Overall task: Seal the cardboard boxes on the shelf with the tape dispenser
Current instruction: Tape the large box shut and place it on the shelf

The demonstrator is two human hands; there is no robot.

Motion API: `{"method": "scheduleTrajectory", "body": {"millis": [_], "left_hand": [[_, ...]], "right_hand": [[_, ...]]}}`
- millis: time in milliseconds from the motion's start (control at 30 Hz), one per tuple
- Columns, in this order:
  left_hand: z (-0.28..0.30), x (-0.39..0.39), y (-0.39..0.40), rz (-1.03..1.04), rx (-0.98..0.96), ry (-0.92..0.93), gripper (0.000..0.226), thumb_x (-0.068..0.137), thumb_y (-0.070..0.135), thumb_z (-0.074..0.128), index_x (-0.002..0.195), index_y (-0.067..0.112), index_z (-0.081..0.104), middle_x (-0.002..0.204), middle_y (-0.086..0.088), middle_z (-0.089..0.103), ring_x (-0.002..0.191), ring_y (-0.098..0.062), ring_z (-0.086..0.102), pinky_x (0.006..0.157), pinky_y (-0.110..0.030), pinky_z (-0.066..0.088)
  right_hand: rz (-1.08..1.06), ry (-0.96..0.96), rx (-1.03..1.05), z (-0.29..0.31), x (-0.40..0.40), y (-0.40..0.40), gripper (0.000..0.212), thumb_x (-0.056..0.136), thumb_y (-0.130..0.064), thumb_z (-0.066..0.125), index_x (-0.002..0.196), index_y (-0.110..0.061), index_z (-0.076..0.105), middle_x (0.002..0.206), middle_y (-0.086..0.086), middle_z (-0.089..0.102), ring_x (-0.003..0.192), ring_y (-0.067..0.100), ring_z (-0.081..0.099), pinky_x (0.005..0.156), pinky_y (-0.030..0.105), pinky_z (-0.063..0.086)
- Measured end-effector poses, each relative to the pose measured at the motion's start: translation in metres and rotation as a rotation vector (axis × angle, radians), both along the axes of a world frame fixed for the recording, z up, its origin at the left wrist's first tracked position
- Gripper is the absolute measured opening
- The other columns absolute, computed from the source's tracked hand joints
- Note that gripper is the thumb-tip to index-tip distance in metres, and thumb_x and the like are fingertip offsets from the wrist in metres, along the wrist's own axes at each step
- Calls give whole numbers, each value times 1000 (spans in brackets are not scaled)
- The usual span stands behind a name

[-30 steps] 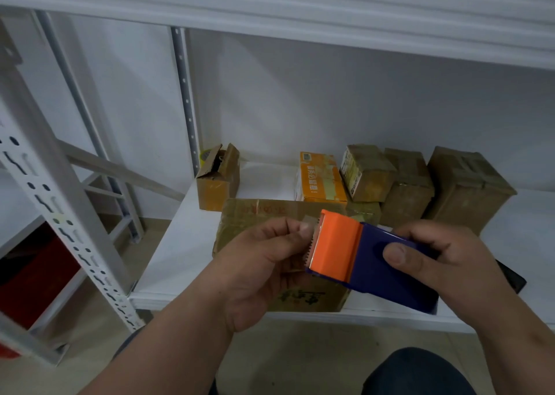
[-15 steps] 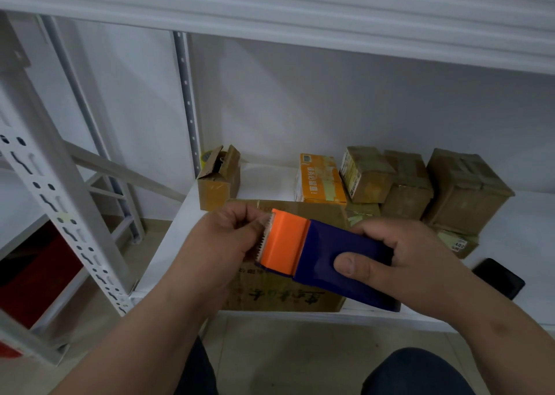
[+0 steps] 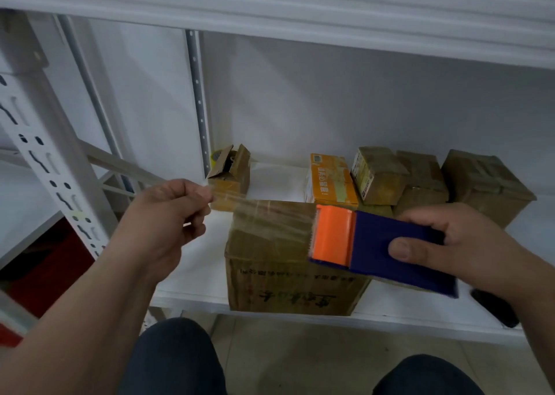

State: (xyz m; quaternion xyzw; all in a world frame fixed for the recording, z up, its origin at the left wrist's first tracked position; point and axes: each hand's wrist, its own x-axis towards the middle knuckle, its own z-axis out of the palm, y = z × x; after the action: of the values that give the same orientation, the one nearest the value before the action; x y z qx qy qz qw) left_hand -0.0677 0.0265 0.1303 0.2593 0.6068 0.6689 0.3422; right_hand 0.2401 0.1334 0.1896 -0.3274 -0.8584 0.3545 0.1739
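Two hands: both in view over the front of the shelf (image 3: 192, 277).
Left hand (image 3: 168, 214): fingers curled, thumb and forefinger pinching the free end of the clear tape (image 3: 264, 214), held above the shelf's left part.
Right hand (image 3: 459, 244): wrapped round the blue body of the tape dispenser (image 3: 378, 244), thumb pressed on its near face.
Tape dispenser: one; orange cutter head faces left, blue body to the right; held just above the right part of the large box's top.
Clear tape: one strip, stretched taut from the cutter head leftward to the left hand, passing over the top of the large box.
Large cardboard box (image 3: 288, 277): one, at the front edge of the shelf, near the middle; printed characters on its near face.
Small open box (image 3: 231, 178): one, flaps up, near the back left corner of the shelf.
Orange-and-white carton (image 3: 330, 178): one, behind the large box.
Brown boxes at back right (image 3: 420, 178): at least three, touching, one tilted on the others; exact count cannot be told.
Black flat object (image 3: 492, 307): one, at the front edge on the right, partly hidden by the right forearm.
Knees (image 3: 177, 358): two, dark trousers, below the shelf edge.
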Motion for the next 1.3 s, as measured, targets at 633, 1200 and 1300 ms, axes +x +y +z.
{"method": "scheduleTrajectory", "body": {"millis": [633, 1200, 1300], "left_hand": [[-41, -11, 36, 72, -249, -73, 11, 93, 11, 62, 87, 2, 67, 67, -6, 57, 58, -14, 48, 55, -26, 47], [-68, -13, 44, 97, -334, -136, 11, 92, 11, 64, 87, 2, 68, 69, -7, 56, 60, -16, 48, 55, -28, 47], [-71, -10, 42, 75, -338, -158, 11, 91, 13, 66, 85, 3, 67, 68, -7, 57, 59, -16, 48, 54, -28, 47]], "right_hand": [[-200, -440, -71, 31, 7, 75, 83, 18, -99, 53, 69, -37, 75, 72, -1, 74, 66, 17, 71, 75, 45, 55], [-155, -574, -39, 23, -16, 98, 85, 31, -95, 57, 77, -25, 76, 69, -4, 73, 60, 12, 70, 58, 30, 49], [-184, -569, -23, 18, -19, 99, 63, 54, -74, 61, 81, -19, 76, 70, -1, 73, 62, 15, 70, 59, 30, 51]]}}
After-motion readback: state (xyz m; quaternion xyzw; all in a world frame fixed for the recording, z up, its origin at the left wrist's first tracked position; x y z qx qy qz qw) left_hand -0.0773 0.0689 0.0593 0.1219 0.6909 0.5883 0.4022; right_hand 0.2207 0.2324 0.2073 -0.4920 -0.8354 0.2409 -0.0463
